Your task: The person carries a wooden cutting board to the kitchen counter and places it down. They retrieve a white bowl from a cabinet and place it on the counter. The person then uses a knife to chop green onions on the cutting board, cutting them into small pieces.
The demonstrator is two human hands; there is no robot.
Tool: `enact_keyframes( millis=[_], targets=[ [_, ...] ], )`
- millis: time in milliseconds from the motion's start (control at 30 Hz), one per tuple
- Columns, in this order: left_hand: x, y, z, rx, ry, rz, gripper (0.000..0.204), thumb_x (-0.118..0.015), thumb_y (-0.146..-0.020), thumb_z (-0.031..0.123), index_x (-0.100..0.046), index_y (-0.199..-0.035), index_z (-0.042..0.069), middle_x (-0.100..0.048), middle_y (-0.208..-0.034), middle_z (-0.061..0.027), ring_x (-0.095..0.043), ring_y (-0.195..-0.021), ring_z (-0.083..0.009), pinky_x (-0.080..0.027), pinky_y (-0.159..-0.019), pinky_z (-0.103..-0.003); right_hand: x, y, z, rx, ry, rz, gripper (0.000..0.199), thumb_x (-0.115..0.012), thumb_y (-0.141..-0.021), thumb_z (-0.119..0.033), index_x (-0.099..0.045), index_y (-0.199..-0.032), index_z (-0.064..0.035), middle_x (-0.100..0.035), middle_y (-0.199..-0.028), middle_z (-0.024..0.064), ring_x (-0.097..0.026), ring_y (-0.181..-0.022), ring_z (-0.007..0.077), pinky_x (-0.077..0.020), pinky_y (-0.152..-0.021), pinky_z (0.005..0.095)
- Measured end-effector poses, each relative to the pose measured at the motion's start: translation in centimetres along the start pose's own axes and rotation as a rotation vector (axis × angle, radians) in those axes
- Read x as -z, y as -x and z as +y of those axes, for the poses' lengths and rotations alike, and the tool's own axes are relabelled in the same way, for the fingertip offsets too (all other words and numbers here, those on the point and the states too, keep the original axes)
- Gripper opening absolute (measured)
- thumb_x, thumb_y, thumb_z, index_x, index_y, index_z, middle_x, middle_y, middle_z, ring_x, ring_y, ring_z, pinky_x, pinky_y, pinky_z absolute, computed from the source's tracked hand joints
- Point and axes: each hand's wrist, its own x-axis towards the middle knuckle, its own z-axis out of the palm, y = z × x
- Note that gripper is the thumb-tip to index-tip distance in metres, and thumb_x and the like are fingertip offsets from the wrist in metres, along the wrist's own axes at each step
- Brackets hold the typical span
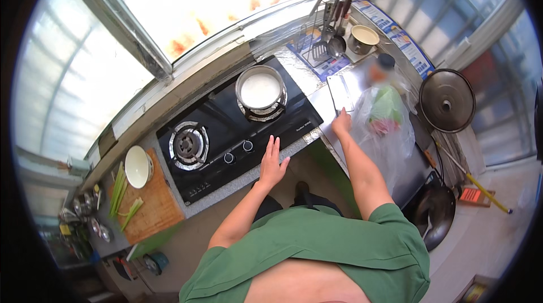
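My left hand [272, 164] hovers by the front edge of the black gas stove [218, 122], open with its fingers stretched out and nothing in them. A metal pot [260, 87] with white contents sits on the stove's right burner, without a lid. To the right, my right hand [341, 123] reaches over the metal counter. Its fingers close on the near end of a flat, pale rectangular thing [341, 92] with a dark edge, whose kind I cannot make out. Beside that hand lies a clear plastic bag [367, 139] with something green and pink in it.
At the left, a wooden cutting board [155, 207] bears green stalks [119, 190] and a white bowl [137, 166]. Behind stand a utensil rack [325, 26] and a small pot [363, 39]. A round lid [447, 101] and a dark wok [435, 212] are at the right.
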Motion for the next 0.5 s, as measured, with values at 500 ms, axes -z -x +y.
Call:
enact_keyframes(
  millis=[500],
  targets=[
    [-1.9,1.9,2.4,0.136,-0.044,0.066,0.076,-0.068,-0.085,0.021,-0.029,-0.148,0.005,-0.02,-0.157,-0.018,-0.048,-0.123,-0.0426,-0.045,-0.098,-0.045,0.5,2.0,1.1,0.236,-0.023,0.144,0.074,-0.055,-0.082,-0.004,-0.026,-0.15,-0.012,-0.054,-0.117,0.0223,-0.053,-0.106,0.0417,-0.0448,-0.094,0.0459]
  ],
)
